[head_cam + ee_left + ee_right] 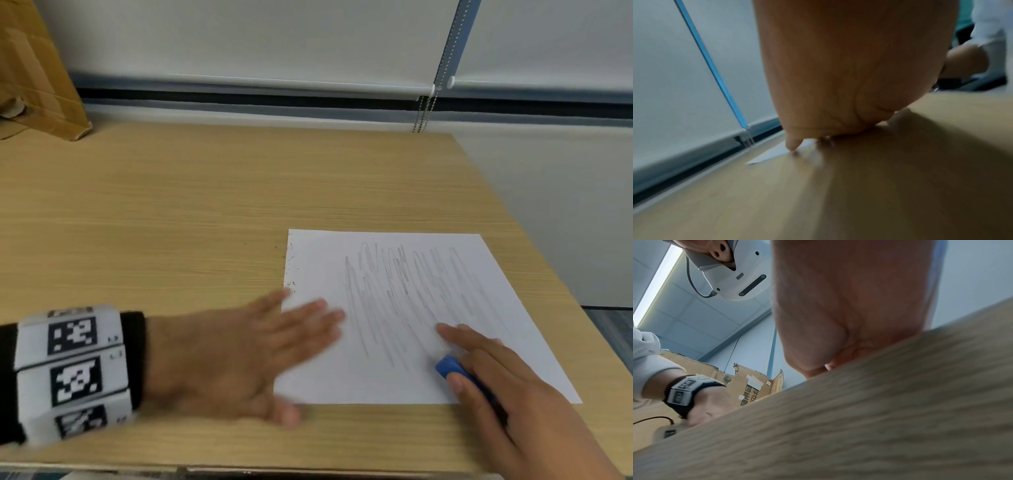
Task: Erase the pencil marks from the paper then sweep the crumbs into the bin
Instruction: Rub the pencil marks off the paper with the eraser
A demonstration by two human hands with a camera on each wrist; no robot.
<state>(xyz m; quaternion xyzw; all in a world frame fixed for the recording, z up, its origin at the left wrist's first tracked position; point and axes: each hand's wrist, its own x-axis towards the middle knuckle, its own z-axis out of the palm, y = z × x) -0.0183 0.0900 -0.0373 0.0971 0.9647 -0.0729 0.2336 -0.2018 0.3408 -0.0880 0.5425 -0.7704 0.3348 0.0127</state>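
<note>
A white sheet of paper (411, 274) lies on the wooden desk (171, 205) at the right, covered with grey pencil scribbles (404, 291). My left hand (274, 342) lies flat with straight fingers on the sheet's left edge, blurred. My right hand (479, 370) rests on the sheet's near right part and holds a blue eraser (448, 366) between thumb and fingers, index finger stretched forward. Small dark crumbs (291, 270) dot the paper's left edge. In the left wrist view the paper (772, 154) shows beyond my palm. No bin shows.
A brown cardboard box (30, 75) stands at the desk's far left corner and shows as cardboard box (754, 386) in the right wrist view. Window blinds with bead chains (424, 113) hang behind. The desk's right edge (534, 240) runs close to the paper.
</note>
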